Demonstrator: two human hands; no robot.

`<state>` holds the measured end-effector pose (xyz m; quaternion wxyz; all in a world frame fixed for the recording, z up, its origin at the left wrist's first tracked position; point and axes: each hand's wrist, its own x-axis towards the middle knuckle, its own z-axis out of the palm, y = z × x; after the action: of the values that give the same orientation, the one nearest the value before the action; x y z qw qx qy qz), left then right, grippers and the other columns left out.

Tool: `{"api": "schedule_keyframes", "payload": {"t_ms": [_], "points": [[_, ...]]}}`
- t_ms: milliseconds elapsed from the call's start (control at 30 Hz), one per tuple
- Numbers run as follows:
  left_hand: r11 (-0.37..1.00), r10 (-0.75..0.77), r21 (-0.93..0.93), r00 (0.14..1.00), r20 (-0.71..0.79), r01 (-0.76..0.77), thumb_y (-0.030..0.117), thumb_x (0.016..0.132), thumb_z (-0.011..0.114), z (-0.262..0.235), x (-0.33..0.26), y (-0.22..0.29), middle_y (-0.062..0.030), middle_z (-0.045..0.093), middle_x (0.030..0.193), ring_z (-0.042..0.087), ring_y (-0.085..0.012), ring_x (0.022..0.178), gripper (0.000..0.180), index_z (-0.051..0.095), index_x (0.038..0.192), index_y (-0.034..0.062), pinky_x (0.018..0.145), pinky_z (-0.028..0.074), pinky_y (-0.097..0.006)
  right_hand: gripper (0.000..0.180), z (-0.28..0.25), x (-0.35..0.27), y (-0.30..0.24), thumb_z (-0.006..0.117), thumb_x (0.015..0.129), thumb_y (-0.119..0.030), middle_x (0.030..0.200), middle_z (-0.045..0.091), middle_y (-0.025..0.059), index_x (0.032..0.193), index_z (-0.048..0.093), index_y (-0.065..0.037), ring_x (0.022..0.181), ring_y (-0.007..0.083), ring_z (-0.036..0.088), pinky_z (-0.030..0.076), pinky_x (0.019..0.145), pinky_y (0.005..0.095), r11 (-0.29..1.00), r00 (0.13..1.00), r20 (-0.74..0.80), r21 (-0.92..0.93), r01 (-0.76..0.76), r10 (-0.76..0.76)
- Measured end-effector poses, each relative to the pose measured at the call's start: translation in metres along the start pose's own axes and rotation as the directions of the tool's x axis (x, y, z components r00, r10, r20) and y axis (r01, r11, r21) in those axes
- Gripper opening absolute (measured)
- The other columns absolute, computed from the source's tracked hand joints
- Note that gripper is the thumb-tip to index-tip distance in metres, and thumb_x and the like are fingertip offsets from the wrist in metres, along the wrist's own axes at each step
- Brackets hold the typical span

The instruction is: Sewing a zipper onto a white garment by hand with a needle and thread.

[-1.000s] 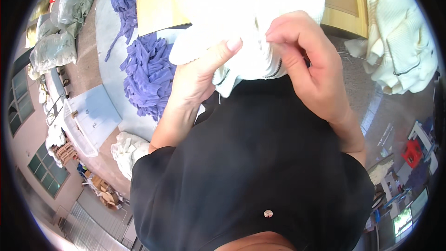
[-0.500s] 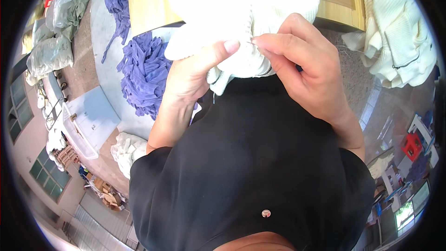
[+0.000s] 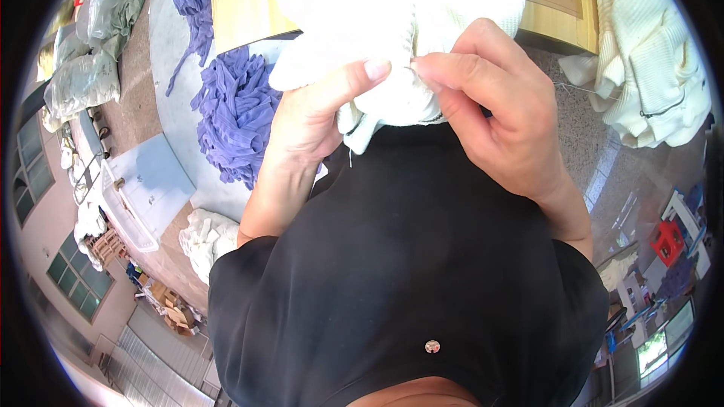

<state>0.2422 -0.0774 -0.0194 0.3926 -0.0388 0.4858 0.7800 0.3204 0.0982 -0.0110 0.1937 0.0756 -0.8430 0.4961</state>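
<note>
A fold of the white knitted garment (image 3: 392, 22) is gripped by the left hand (image 3: 317, 117), whose thumb is stretched across the fabric while the other fingers are hidden beneath it. The right hand (image 3: 490, 113) is closed in a narrow pinch just beside that thumb, thumb and forefinger pressed together at the garment's edge; what is pinched there is too small to be made out, though a thin thread (image 3: 351, 157) is seen hanging below the cloth. The garment is held up close in front of the black shirt (image 3: 407, 271), and its upper part is spread over the wooden table (image 3: 241, 0). To the left of the hands, a heap of purple knitwear (image 3: 234, 117) is piled on a pale sheet (image 3: 177, 90). Well off to the right, cream knitted pieces (image 3: 656, 68) are draped in a stack. Further left, clear plastic bags (image 3: 83, 83) are stacked on the floor.
</note>
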Motion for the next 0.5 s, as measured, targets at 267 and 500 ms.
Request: {"api": "schedule_keyframes", "payload": {"t_ms": [267,500], "points": [[0.996,-0.012,0.093,0.998,-0.057,0.017,0.002,0.076,0.065,0.003,0.0,0.002,-0.015,0.063,0.104,0.063,-0.0223,0.093,0.044,0.052,0.116,-0.0069,0.083,0.051,-0.032,0.018,0.001,0.003,0.004,0.065,0.075,0.009,0.072,0.049,0.0044,0.09,0.064,-0.001,0.06,0.0139,0.049,0.037,0.053,0.0234,0.999,0.999,-0.028,0.015,0.038,-0.038],[0.996,-0.025,0.086,0.999,-0.042,0.028,0.007,0.075,0.074,0.003,-0.002,-0.003,-0.0067,0.066,0.096,0.062,-0.015,0.088,0.031,0.063,0.103,-0.0012,0.08,0.048,-0.028,0.015,0.007,0.012,0.001,0.066,0.075,0.008,0.078,0.051,0.0055,0.087,0.061,0.0,0.066,0.0131,0.049,0.039,0.057,0.0223,0.946,0.985,-0.07,0.298,-0.131,0.158]]}}
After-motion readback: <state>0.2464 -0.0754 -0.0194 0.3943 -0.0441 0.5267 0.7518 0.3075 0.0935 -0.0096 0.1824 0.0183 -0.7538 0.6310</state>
